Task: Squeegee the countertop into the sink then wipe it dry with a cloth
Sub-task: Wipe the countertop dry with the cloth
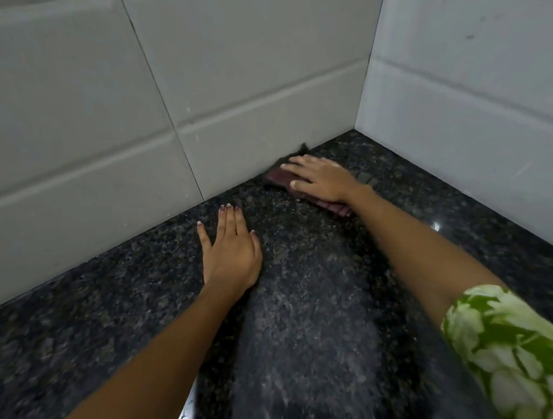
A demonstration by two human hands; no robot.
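Green leafy sleeve (pixel 515 360) right up close at the lower right, bare forearms reaching out over the dark speckled counter (pixel 310 324). Looks like the drying half of the job, no squeegee or sink anywhere in view.

Left hand (pixel 230 248) flat on the stone, fingers straight and a bit spread, holding nothing, probably just bracing.

Further out, right hand (pixel 319 179) pressed palm-down on the cloth (pixel 282 179), fingers straight on top rather than bunched round it. Cloth a folded maroon thing, jammed up against the tile wall (pixel 145 104) near the back corner.

To do this bit well, probably: keep the palm flat so the whole cloth stays in contact, run it tight along the seam where wall meets counter since water likes to sit there, then pull back in overlapping strokes. Flip to a dry face once it gets soggy. Can't tell wet from shiny on this granite, so worth going slow.
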